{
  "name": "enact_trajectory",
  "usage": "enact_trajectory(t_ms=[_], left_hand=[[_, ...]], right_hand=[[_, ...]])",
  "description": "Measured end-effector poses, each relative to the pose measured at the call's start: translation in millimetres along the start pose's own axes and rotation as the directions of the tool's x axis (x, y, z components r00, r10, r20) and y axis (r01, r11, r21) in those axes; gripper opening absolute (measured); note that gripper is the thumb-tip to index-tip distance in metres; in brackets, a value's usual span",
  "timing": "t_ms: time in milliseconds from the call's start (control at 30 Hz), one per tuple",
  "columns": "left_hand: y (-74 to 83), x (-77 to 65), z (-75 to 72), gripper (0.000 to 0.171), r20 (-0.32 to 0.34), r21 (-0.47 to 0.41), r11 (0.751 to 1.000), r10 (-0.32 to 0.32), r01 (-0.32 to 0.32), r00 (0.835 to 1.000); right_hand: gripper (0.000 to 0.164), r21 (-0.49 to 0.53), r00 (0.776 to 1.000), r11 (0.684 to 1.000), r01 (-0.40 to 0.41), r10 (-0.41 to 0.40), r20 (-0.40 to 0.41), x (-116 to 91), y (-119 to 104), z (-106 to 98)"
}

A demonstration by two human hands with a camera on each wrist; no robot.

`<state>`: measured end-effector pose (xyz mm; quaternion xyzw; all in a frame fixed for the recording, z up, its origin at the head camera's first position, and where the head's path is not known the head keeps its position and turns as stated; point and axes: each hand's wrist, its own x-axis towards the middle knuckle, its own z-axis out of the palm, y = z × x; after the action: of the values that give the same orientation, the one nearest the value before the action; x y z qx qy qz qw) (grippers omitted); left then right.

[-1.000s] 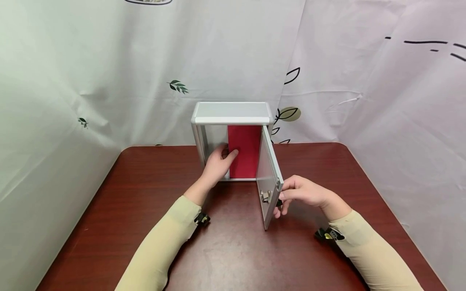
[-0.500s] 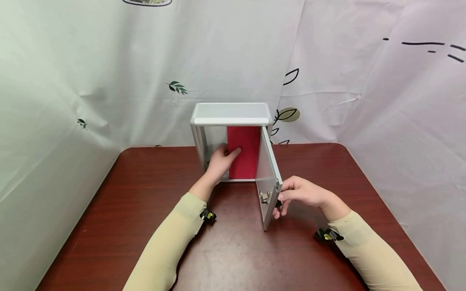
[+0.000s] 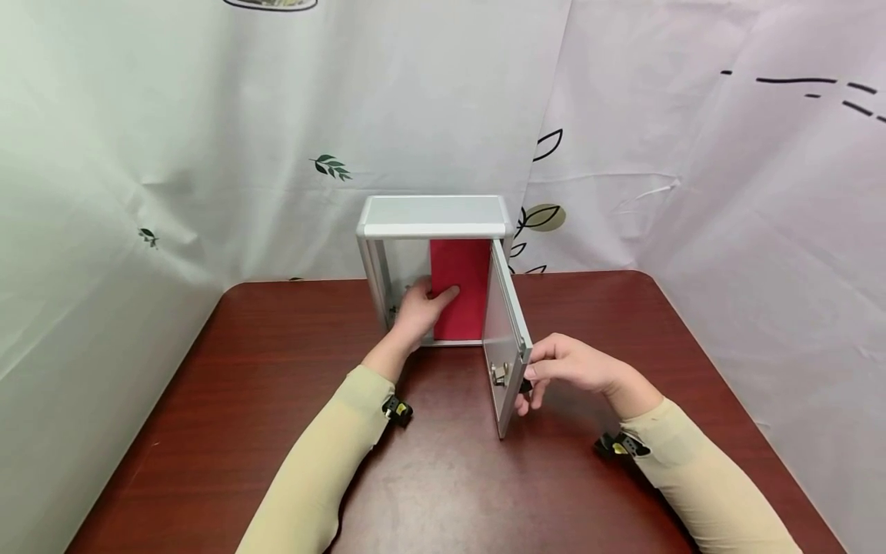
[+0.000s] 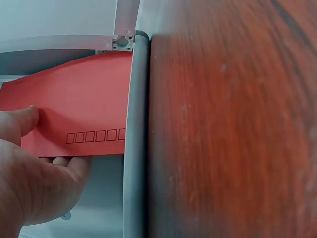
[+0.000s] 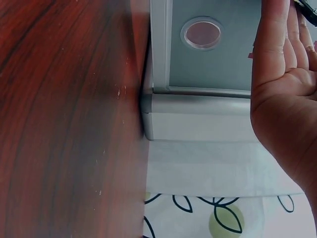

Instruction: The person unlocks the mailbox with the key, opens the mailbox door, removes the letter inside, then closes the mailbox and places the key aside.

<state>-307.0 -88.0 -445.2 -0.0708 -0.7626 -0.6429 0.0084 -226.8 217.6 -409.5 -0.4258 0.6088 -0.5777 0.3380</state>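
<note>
A red envelope (image 3: 465, 265) with a row of small printed boxes stands upright inside a silver metal cabinet (image 3: 436, 208), toward its right side. My left hand (image 3: 418, 312) reaches in and holds its left edge, thumb on the front and the other fingers behind. In the left wrist view those fingers are partly covered by the envelope (image 4: 84, 94). The cabinet door (image 3: 500, 331) swings out on the right, its metal lock (image 3: 500, 375) showing on the inner face. At the door's outer face, my right hand (image 3: 571, 365) grips a small black piece (image 3: 526, 385) by the lock.
The cabinet stands at the back of a reddish-brown wooden table (image 3: 443, 477). White cloth (image 3: 429, 92) with leaf prints hangs close behind it and along both sides. The open door juts forward between my arms. A round window (image 5: 202, 33) shows in the door.
My left hand has shifted slightly right and its thumb lies further across the envelope. The right hand and door hold their place; the head view has turned slightly.
</note>
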Motion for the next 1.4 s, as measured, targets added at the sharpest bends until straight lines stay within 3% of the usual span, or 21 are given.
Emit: enact_trajectory(t_ms=[200,367,667,933,1233,1400], left_hand=[[1.2,-2.9,-0.6,0.040,0.002,-0.056,0.998,0.006,-0.005,1.000],[2.2,-4.6,1.1,0.030,-0.017,-0.051,0.998,0.021,-0.021,1.000],[7.3,-12.7,1.7,0.027,-0.095,0.054,0.992,0.116,-0.112,0.989],[11.0,-27.7,-7.3,0.022,-0.134,0.073,0.988,0.144,-0.135,0.980],[17.5,-48.6,-16.4,0.021,-0.129,0.102,0.989,0.119,-0.106,0.984],[19.2,-61.3,-24.8,0.020,-0.122,0.124,0.985,0.137,-0.122,0.983]], right_hand=[[0.026,-0.012,1.000,1.000,-0.004,0.004,-0.004,1,0,0],[0.025,0.000,1.000,1.000,0.000,0.000,-0.001,0,2,-1],[0.026,0.019,1.000,1.000,-0.005,0.005,0.000,0,2,0],[0.026,0.022,1.000,1.000,0.003,-0.003,0.010,0,2,-1],[0.026,0.011,1.000,1.000,0.002,-0.002,0.008,0,1,0],[0.026,0.021,1.000,1.000,0.005,-0.005,0.007,0,0,0]])
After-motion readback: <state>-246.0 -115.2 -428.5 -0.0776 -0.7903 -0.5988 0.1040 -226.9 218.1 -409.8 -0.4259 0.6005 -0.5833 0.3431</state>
